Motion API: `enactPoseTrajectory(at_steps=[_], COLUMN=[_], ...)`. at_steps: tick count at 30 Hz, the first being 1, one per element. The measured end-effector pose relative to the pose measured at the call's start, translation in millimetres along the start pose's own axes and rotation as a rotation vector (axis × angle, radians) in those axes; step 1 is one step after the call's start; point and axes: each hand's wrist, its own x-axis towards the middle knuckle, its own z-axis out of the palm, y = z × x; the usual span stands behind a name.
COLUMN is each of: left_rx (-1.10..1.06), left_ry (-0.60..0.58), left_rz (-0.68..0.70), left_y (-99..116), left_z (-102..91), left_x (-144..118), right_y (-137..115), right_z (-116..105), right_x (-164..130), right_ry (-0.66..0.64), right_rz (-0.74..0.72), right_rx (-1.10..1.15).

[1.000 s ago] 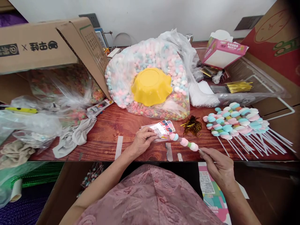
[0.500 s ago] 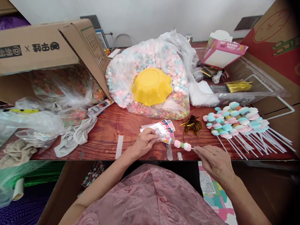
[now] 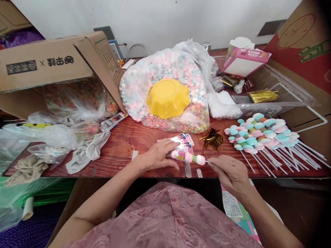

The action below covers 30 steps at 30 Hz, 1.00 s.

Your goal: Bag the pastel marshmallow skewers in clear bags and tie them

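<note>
My right hand (image 3: 231, 172) pinches the white stick of a marshmallow skewer (image 3: 200, 159), which carries pink, white and green candies. The skewer lies almost level, pointing left, and its far end sits over or inside a printed clear bag; I cannot tell which. My left hand (image 3: 160, 155) is open beside that end, thumb and fingers apart, its fingertips over a fanned stack of printed bags (image 3: 184, 140). Just right of the stack lies a bunch of gold twist ties (image 3: 212, 138). Farther right is a pile of marshmallow skewers (image 3: 261, 132) with their white sticks toward me.
A yellow scalloped bowl (image 3: 168, 97) rests upside down on a big clear bag of marshmallows (image 3: 137, 82). At left stand an open cardboard box (image 3: 59, 62) and a grey cloth (image 3: 86, 153). A clear plastic tray (image 3: 289, 94) holds sticks and gold ties at back right.
The skewer has moved left, its tip now at the bag. My left hand has opened from a pinch, and my right hand has shifted slightly left with the stick.
</note>
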Motion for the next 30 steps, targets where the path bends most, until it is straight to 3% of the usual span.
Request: enactPoseTrajectory(at_steps=[3,5,10,17,20,23,25,28,30], left_rx=[0.054,0.115,0.209,0.19,0.128,0.025,-0.086,-0.325,-0.557], left_ry=[-0.194,-0.23,-0.194,-0.181,-0.174,-0.14,-0.05,0.08,0.063], left_rz=[-0.097,-0.157,-0.236,-0.284,-0.308,-0.346,-0.363,-0.385,-0.428], left_y=[11.7,17.7,23.6,24.9,23.5,23.2,25.4,32.3,36.5], left_z=[-10.6,-8.5,6.3,21.0,26.9,26.7,21.8,11.3,6.0], left_x=[9.9,13.5,13.7,12.8,13.0,12.8,12.0,10.1,8.7], right_y=[-2.6,-6.0,-15.7,-24.7,-36.0,-41.2,-36.4,-21.1,-12.1], right_z=[-3.0,-3.7,-0.9,11.2,19.7,23.6,18.9,5.0,-2.0], right_x=[8.0,14.2,31.4,58.0,71.5,80.3,83.4,85.6,85.9], right_ry=[-0.042,-0.071,-0.135,-0.491,-0.574,-0.532,-0.427,-0.259,-0.212], right_rz=[-0.051,-0.101,-0.202,-0.09,-0.06,-0.078,-0.08,-0.03,-0.015], right_rx=[-0.063,-0.154,-0.327,-0.327,-0.294,-0.264,-0.213,-0.084,-0.035])
